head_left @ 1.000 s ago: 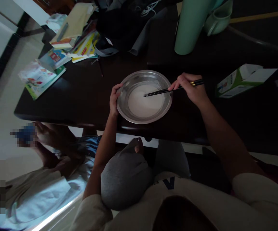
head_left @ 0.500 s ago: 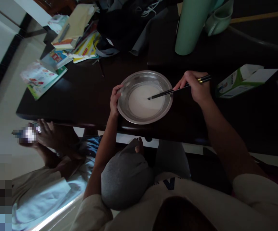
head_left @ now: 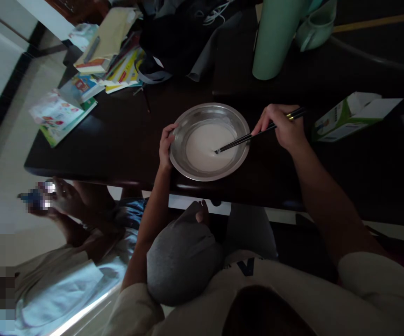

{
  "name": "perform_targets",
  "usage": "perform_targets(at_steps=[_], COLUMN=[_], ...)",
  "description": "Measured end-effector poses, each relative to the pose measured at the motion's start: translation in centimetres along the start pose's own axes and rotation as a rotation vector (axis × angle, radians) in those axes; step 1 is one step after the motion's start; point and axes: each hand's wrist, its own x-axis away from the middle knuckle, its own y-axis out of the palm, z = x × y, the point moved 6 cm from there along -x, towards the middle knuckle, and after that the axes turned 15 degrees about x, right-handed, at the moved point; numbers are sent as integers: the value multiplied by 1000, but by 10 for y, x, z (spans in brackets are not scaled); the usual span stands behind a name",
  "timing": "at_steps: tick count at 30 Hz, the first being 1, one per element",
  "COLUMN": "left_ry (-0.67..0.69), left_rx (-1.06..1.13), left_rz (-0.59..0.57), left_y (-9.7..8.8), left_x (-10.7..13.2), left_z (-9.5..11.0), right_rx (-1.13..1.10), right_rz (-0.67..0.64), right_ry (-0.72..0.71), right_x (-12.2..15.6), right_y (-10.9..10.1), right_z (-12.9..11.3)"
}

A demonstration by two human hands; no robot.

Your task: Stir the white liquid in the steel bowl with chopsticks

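Note:
A round metal bowl (head_left: 209,176) stands on the dark table near its front edge, with a pale, creamy liquid (head_left: 205,140) inside. My left hand (head_left: 166,143) grips the bowl's left rim, fingers curled over its edge. Above the right rim, my right hand (head_left: 281,125) is closed around a pair of dark chopsticks (head_left: 238,140) with gold bands near the upper ends. Their lower tips dip into the liquid around its middle, held close together.
An opened green-and-white carton (head_left: 345,119) is right of the bowl. Behind stand a green cylinder (head_left: 275,42) and a small pale-green jug (head_left: 317,30). Books (head_left: 117,70) and a dark bag (head_left: 173,44) lie at the back left. Another person's hands (head_left: 67,198) hold a blurred-out device at left.
The chopstick tips have moved slightly toward me through the liquid. My left hand keeps its hold on the bowl. The other person's hand has shifted a little.

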Motion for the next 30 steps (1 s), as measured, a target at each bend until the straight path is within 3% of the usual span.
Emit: perform_targets(at_steps=[4, 11, 17, 23, 30], left_ry=[10, 16, 29, 23, 33], left_rx=[1, 19, -10, -1, -5], left_rz=[-4, -18, -35, -17, -36], left_y=[-1, -2, -2, -1, 0], left_x=[-1, -1, 0, -1, -1], left_z=[-1, -5, -2, -2, -2], right_rx=[42, 56, 39, 46, 22], right_rz=[-139, 10, -148, 33, -169], right_ry=[16, 30, 37, 45, 37], right_x=[3, 0, 3, -1, 4], right_y=[15, 0, 14, -4, 17], right_z=[-4, 0, -4, -4, -6])
